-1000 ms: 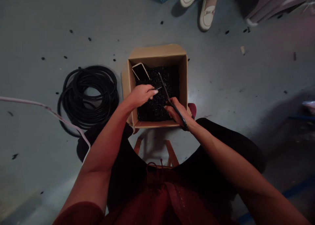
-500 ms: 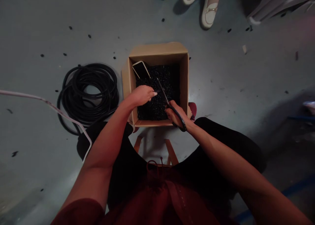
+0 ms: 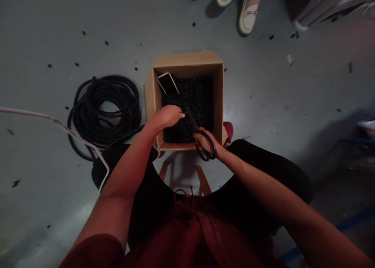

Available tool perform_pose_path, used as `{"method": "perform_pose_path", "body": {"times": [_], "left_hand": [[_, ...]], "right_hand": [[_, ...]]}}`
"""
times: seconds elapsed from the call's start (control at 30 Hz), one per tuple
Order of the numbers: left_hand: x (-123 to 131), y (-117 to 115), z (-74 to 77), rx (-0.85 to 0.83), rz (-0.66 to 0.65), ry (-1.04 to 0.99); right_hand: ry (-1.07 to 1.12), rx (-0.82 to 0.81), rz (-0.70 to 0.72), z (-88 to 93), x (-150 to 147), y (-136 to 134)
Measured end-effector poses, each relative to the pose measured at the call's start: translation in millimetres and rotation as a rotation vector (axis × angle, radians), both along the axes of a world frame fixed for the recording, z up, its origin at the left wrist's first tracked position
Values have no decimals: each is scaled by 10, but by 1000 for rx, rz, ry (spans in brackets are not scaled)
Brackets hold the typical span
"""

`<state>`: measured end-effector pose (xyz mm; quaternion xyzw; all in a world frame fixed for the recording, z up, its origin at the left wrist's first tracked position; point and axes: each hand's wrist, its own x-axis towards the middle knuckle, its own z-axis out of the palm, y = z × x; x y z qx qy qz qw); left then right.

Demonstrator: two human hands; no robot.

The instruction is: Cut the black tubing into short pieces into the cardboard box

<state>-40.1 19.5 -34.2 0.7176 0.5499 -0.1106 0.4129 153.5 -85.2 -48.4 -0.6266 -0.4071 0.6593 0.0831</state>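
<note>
Above a brown cardboard box (image 3: 187,61) of small black rubber offcuts (image 3: 190,96), beside a coiled black rubber tube (image 3: 102,111), a curled, closed left hand (image 3: 165,117), its grip hidden, just beside long black-handled scissors (image 3: 191,121) clasped through the loops by the right hand (image 3: 203,141).

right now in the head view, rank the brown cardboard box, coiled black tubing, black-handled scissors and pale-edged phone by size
1. Brown cardboard box and coiled black tubing: they look about alike, so I can't rank them.
2. Black-handled scissors
3. Dark, pale-edged phone
</note>
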Motion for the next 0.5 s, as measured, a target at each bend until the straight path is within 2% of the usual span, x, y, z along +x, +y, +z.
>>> {"method": "perform_pose_path", "body": {"times": [0.13, 0.3, 0.37, 0.5], "left_hand": [[-18, 67, 138, 27, -5, -49], [-36, 100, 295, 82, 113, -197], [-43, 99, 337, 74, 160, -255], [-60, 93, 370, 41, 210, -325]], "right_hand": [[6, -72, -56, 26, -7, 41], [101, -116, -153, 80, -61, 99], [123, -89, -169, 113, -67, 144], [101, 30, -115, 195, -36, 243]]}}
